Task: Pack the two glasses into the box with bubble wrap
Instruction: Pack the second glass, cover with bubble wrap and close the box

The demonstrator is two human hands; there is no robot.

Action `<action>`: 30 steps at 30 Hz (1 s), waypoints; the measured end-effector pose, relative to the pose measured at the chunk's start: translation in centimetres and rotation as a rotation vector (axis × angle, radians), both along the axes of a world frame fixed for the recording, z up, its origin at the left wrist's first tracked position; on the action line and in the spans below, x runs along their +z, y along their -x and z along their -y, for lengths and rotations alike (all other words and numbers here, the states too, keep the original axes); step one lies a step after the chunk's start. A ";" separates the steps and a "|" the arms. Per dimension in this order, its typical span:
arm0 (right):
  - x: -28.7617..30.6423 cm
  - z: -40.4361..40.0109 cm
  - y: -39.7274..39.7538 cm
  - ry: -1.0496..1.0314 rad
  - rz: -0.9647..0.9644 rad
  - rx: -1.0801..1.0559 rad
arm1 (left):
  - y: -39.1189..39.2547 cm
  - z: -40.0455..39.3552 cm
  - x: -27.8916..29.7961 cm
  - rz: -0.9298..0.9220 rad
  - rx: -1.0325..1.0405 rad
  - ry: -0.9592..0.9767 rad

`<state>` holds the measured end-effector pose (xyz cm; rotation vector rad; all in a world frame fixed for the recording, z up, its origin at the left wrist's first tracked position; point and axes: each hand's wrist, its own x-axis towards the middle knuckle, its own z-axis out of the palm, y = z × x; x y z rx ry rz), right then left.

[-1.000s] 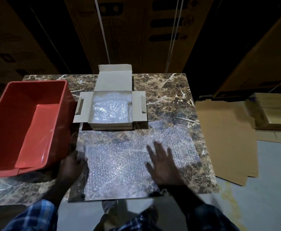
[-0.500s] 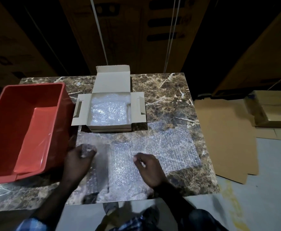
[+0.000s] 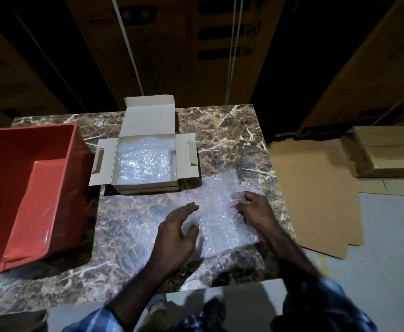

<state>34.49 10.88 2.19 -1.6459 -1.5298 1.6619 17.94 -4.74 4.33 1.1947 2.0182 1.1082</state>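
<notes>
While you count, two hands work one sheet.
Left hand: fingers spread, flat on bubble wrap.
Right hand: fist pinching its edge.
Box: one, beyond, lined.
Red bin: one, left.

The red tub is cut off by the left edge. Bubble wrap fills the box, hiding anything beneath it. The right hand is blurred, its fingertips curled out of sight.

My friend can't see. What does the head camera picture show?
Two bare hands, left hand open and right hand pinching, roll a clear bubble wrap sheet on a brown marble table. Behind sits an open grey cardboard box lined with bubble wrap, beside an empty red plastic tub.
</notes>
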 end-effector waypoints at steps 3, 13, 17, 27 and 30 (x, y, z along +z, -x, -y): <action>-1.1 -3.6 -2.5 -0.117 0.189 0.036 | 0.5 0.2 -3.0 -0.248 -0.180 0.083; -3.8 -5.3 -4.2 -0.301 0.468 0.168 | -1.0 1.3 -10.2 -0.653 -0.465 0.400; -3.4 -4.7 -3.6 -0.390 0.411 0.107 | -0.7 1.7 -10.8 -0.668 -0.454 0.370; -4.1 -1.8 -2.5 -0.675 0.777 0.106 | 1.0 1.7 -10.7 -0.703 -0.528 0.376; -4.1 0.8 -0.8 -0.847 0.762 0.253 | 2.2 1.5 -10.2 -0.730 -0.596 0.301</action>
